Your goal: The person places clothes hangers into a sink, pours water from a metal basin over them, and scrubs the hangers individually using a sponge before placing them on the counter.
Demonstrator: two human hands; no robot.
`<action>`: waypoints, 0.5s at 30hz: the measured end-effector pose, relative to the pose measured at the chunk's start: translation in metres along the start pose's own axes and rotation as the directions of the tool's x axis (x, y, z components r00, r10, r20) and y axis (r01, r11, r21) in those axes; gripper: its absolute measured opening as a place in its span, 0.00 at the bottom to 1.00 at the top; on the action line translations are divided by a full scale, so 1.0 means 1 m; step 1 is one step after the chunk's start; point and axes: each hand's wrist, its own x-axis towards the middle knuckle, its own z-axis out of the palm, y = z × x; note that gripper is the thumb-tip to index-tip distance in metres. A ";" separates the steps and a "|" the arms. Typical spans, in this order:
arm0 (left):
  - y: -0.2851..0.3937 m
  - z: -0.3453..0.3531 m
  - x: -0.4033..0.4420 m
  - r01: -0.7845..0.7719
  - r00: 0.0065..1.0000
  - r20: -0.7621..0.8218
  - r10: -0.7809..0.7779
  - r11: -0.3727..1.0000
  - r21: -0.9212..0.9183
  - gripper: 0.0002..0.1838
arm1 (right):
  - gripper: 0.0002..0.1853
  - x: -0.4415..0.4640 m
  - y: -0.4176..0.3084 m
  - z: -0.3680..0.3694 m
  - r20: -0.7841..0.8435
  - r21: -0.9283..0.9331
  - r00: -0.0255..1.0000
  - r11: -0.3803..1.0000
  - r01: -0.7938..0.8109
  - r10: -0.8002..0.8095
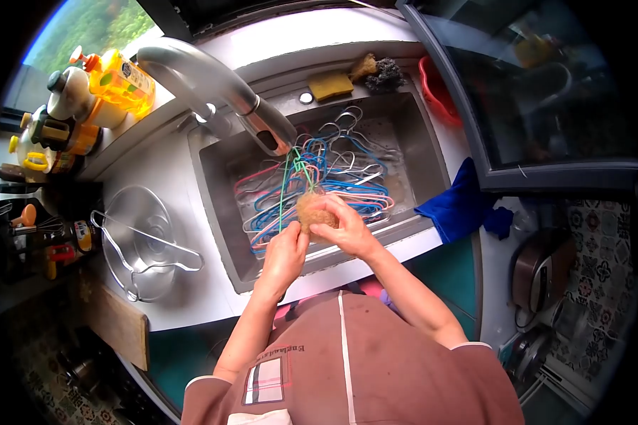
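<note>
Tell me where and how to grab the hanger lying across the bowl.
I'd pinch the hanger by its rounded end, coming from the sink side, probably with the nearer left hand: that narrow end juts past the bowl's rim, leaving wire exposed on both sides.

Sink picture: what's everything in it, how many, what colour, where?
Sink: 1, grey, centre
Tap: 1, silver, above sink
Hangers: many, multicoloured, in sink
Sponge: 1, yellow, behind sink
Scrubbers: 2, brown and dark, beside sponge
Tub: 1, red, upper right
Cloth: 1, blue, sink's right edge
Pot: 1, silver, left
Bottles: several, multicoloured, upper left
Board: 1, brown, lower left
Pane: 1, dark, upper right
Dim edges: unclear
Fuzzy pad: 1, tan, in hands
Shirt: 1, brown, bottom
Left hand, right hand: 2, bare, on pad
</note>
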 end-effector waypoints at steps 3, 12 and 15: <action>0.009 -0.003 -0.009 -0.007 1.000 0.020 0.006 0.996 0.085 0.12 | 0.17 -0.008 0.002 -0.009 0.072 0.447 0.942 0.833 -0.325 0.329; 0.006 0.006 -0.018 -0.171 0.970 -0.114 0.214 0.937 0.304 0.08 | 0.27 -0.008 0.005 0.011 -0.081 0.767 0.870 0.588 -0.257 0.486; 0.000 0.006 -0.012 -0.216 0.963 -0.091 0.254 0.928 0.304 0.07 | 0.26 -0.007 0.005 0.011 -0.072 0.604 0.935 0.761 -0.236 0.347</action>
